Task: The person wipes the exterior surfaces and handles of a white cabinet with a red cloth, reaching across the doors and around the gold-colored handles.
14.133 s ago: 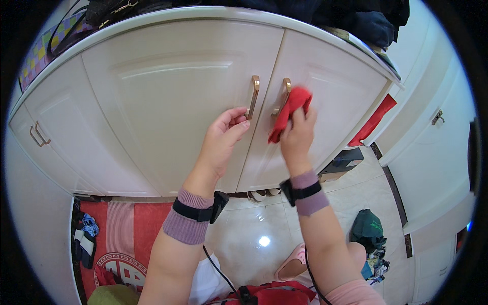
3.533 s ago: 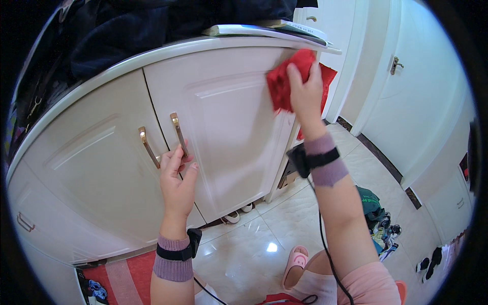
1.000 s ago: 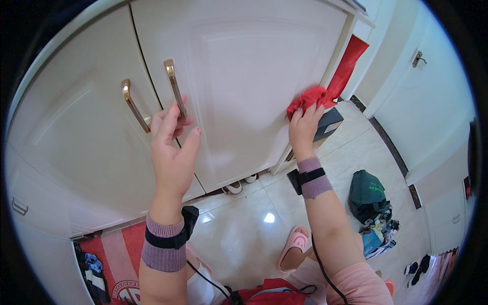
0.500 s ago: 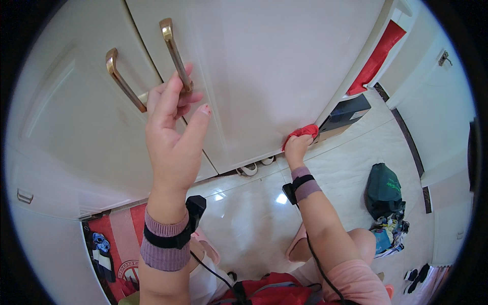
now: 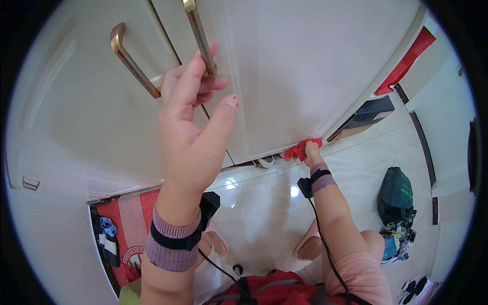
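My left hand (image 5: 189, 133) is at the right cabinet door's brass-coloured handle (image 5: 200, 36). Its fingers hook behind the lower end of the bar, while the thumb stands apart. Beside it, a matching handle (image 5: 131, 61) is on the left door. Low on the right, my right hand (image 5: 312, 152) grips a bunched red cloth (image 5: 296, 151) at the bottom edge of the white cabinet door (image 5: 284, 66). Part of the cloth is hidden by the fingers. Both doors look closed.
White shoes (image 5: 264, 161) show under the cabinet. A dark box (image 5: 368, 113) stands past its right edge. On the tiled floor at right sit a dark green bag (image 5: 396, 195) and a colourful bundle (image 5: 399, 239). A red mat (image 5: 137, 218) lies at left.
My right hand has moved the red cloth slightly along the door's bottom edge, and the cloth hangs looser. My left hand stays at the handle. The whole view has shifted.
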A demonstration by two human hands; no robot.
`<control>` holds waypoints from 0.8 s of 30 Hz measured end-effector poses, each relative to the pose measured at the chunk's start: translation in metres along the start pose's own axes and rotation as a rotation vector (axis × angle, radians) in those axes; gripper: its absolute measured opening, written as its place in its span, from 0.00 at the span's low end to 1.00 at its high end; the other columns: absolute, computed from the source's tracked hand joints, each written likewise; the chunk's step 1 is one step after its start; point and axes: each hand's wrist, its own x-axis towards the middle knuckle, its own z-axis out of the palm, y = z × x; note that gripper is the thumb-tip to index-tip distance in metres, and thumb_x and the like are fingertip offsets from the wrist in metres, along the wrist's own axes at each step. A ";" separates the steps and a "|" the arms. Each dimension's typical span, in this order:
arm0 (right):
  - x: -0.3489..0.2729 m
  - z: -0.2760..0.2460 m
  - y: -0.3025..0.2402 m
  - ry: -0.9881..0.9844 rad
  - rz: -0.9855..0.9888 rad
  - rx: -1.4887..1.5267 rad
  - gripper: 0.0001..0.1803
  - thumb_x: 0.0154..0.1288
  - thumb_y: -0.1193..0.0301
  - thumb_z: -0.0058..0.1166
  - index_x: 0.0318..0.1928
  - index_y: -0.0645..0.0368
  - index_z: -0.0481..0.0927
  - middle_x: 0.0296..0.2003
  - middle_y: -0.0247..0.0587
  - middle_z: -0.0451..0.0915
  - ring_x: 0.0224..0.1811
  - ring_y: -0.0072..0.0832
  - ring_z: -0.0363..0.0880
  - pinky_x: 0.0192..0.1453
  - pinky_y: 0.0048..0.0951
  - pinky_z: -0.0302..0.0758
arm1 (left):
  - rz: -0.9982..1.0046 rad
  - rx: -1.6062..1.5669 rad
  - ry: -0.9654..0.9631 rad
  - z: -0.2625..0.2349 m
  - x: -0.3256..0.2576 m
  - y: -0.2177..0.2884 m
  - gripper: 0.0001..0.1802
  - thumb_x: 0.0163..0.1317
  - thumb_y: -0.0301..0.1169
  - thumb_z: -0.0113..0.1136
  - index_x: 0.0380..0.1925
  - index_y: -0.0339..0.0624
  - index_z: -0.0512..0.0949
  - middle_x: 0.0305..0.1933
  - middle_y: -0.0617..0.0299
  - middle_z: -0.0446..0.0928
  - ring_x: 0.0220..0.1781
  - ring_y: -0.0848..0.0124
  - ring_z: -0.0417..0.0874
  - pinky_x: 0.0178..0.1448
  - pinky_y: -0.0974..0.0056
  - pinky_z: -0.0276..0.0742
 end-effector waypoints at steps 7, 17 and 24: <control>-0.070 0.100 0.036 -0.101 0.144 0.060 0.15 0.72 0.78 0.33 0.50 0.69 0.73 0.42 0.51 0.81 0.38 0.42 0.83 0.31 0.46 0.82 | -0.001 -0.058 -0.086 -0.021 -0.005 -0.004 0.31 0.66 0.17 0.54 0.71 0.32 0.65 0.70 0.55 0.70 0.58 0.71 0.78 0.62 0.66 0.74; -0.124 0.168 0.080 -0.404 0.341 0.216 0.18 0.68 0.82 0.27 0.51 0.74 0.71 0.46 0.65 0.79 0.42 0.51 0.82 0.40 0.51 0.84 | -0.153 -0.308 0.006 -0.019 -0.024 0.001 0.19 0.68 0.17 0.53 0.58 0.29 0.76 0.53 0.53 0.80 0.50 0.71 0.83 0.58 0.66 0.79; -0.171 0.187 0.038 -0.409 0.329 0.237 0.17 0.71 0.81 0.34 0.55 0.71 0.72 0.54 0.56 0.78 0.57 0.46 0.80 0.58 0.48 0.82 | -0.311 -0.374 0.154 -0.050 -0.019 -0.002 0.12 0.71 0.23 0.53 0.51 0.32 0.80 0.45 0.56 0.83 0.46 0.70 0.84 0.56 0.64 0.81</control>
